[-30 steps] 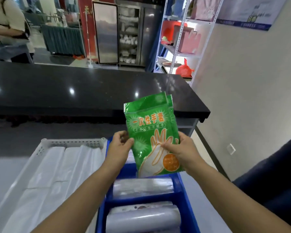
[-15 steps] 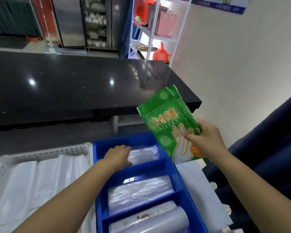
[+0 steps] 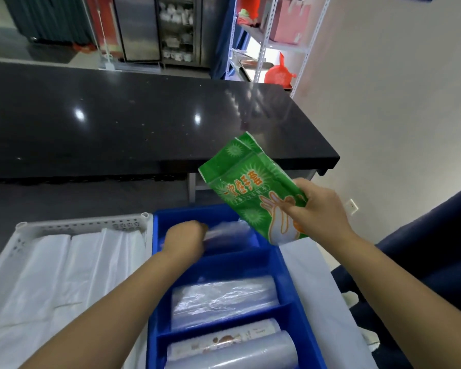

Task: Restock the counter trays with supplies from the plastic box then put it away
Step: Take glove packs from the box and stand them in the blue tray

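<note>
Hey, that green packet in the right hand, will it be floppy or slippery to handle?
Probably floppy: the green packet creases and bends above where the right hand pinches it. Likely light, since one hand holds it tilted in the air by its lower part. Its glossy film could be a bit slippery.

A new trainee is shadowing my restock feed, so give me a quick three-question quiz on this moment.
1. True or false: both hands hold the green glove packet.
2. Which compartment of the blue divided bin is the left hand in? A far, B middle, C near.
3. Fill in: the white perforated tray holds white plastic ____.
Key: 1 false, only the right hand grips it; 2 A; 3 bags.
</note>
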The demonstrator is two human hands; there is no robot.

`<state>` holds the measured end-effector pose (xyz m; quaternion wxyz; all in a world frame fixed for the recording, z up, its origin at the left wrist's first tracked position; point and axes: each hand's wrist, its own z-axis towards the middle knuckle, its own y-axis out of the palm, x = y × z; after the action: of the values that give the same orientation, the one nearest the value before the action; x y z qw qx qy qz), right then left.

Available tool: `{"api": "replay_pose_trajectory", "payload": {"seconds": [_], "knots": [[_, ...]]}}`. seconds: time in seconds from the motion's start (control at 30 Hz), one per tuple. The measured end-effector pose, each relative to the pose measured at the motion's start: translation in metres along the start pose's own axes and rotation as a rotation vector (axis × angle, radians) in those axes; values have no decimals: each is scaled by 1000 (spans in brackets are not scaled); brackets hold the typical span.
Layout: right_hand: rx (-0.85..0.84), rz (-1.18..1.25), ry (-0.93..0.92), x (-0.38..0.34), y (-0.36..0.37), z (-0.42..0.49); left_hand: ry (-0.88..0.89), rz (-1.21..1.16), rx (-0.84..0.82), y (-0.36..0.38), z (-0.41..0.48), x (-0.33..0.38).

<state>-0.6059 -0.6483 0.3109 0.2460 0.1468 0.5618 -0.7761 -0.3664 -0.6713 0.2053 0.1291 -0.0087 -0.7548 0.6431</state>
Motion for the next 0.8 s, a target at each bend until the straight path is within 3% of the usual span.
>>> {"api": "replay_pose_trajectory", "payload": {"seconds": [0.07,0.17,0.4,0.57,0.8], "knots": [[2,-83,-134,-8,2,10,89,116,192,-8,-17,4],[-52,-167,-327,-19,12,25,207,219,350,-17,-48,12],[-437,-379,-535,-28,70,54,177,154,301,1,-91,24],[-757,-365,-463,-17,108,66,149,138,311,8,-100,26],[-827,-380,-503,-16,127,83,148,165,275,7,-105,27]]}}
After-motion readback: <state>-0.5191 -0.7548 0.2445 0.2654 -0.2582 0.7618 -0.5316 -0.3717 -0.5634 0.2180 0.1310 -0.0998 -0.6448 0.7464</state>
